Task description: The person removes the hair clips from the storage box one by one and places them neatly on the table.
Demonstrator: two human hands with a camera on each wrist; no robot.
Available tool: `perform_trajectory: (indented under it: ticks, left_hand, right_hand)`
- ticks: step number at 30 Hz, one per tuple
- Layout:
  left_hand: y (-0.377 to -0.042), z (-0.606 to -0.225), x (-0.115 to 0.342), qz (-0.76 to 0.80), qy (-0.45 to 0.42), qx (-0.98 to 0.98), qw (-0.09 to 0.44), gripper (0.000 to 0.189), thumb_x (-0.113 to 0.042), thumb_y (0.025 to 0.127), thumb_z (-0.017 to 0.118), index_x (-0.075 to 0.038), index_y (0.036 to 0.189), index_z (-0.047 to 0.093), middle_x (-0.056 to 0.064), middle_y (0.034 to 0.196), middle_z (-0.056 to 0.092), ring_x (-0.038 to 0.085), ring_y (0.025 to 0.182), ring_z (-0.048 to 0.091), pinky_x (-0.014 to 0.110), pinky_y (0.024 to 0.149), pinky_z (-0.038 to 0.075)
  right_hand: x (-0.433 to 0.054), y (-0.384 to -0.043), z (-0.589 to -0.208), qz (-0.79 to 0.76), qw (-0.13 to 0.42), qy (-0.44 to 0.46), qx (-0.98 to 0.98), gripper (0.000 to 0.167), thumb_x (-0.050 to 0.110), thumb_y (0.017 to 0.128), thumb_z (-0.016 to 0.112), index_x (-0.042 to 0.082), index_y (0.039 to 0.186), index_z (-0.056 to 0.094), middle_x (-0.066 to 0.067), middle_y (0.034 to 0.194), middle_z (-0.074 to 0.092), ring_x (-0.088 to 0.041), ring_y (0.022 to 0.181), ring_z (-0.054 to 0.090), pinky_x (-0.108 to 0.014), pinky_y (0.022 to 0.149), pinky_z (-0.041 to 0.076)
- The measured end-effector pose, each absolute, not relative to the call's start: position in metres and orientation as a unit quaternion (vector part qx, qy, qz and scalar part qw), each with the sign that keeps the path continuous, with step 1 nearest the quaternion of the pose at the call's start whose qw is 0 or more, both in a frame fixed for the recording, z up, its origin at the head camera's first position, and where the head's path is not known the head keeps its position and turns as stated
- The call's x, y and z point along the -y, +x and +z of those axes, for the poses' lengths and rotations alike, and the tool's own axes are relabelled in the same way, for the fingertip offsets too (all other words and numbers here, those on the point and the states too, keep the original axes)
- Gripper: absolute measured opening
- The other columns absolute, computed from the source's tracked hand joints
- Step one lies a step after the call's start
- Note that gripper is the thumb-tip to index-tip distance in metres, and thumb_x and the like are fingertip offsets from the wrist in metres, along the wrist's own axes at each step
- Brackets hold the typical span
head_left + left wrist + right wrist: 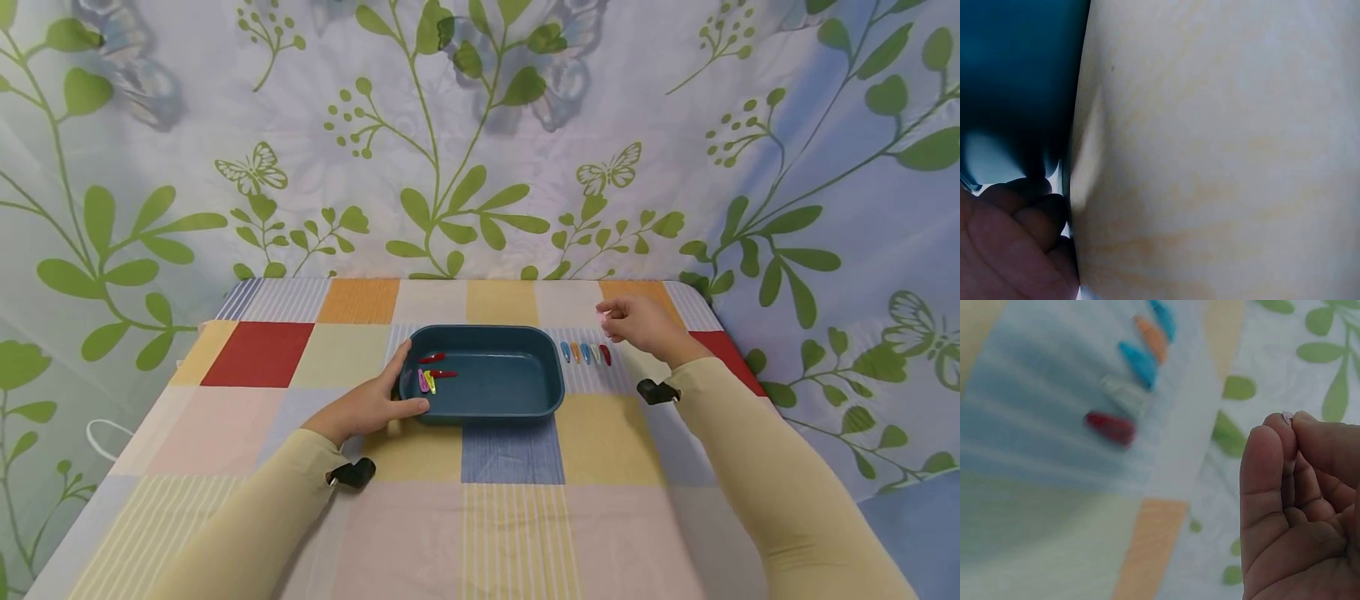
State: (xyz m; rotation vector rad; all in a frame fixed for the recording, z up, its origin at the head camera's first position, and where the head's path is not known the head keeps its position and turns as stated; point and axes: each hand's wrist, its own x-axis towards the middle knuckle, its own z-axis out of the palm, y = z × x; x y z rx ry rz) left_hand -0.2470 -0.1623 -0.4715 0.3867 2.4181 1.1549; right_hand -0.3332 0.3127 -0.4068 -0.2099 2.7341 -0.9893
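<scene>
My left hand (378, 402) grips the left end of a dark teal plastic tray (487, 414), with the thumb at its near left corner. Inside the tray's left part lie a red hair clip (432, 358), another red clip (444, 374), a purple clip (423, 382) and a yellow clip (431, 382). Right of the tray, my right hand (637, 323) is raised, pinching a small pale pink hair clip (1287, 416) between thumb and fingertip; most of it is hidden. Below that hand several hair clips stand in a row, the dark red one (605, 355) at the right end.
A patchwork-patterned cloth (405, 533) covers the table. Behind it hangs a curtain (480, 150) printed with green leaves and butterflies. A white cable (105, 437) loops at the table's left edge. Each sleeve carries a small black wrist device (352, 474).
</scene>
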Motion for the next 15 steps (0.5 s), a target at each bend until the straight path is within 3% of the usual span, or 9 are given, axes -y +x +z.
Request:
perform_trajectory:
  ticks: [5, 15]
  left_hand:
    - [-0.247, -0.473, 0.162, 0.422, 0.141, -0.869, 0.217, 0.114, -0.056, 0.095, 0.072, -0.039, 0.168, -0.013, 0.015, 0.176, 0.016, 0.042, 0.155, 0.029, 0.066, 0.123, 0.030]
    - [-0.246, -0.471, 0.160, 0.429, 0.130, -0.865, 0.225, 0.114, -0.056, 0.095, 0.073, -0.041, 0.167, -0.014, 0.012, 0.177, 0.014, 0.040, 0.158, 0.025, 0.065, 0.125, 0.028]
  right_hand:
    - [-0.328, -0.336, -0.422, -0.341, 0.122, -0.052, -0.931, 0.044, 0.008, 0.104, 0.059, -0.009, 0.145, 0.056, -0.030, 0.129, 0.067, -0.036, 0.101, 0.074, -0.038, 0.088, 0.063]
    - [-0.344, -0.335, -0.445, -0.342, 0.159, 0.002, -0.926, 0.042, 0.008, 0.103, 0.062, -0.008, 0.142, 0.058, -0.026, 0.128, 0.066, -0.019, 0.089, 0.070, -0.030, 0.081, 0.062]
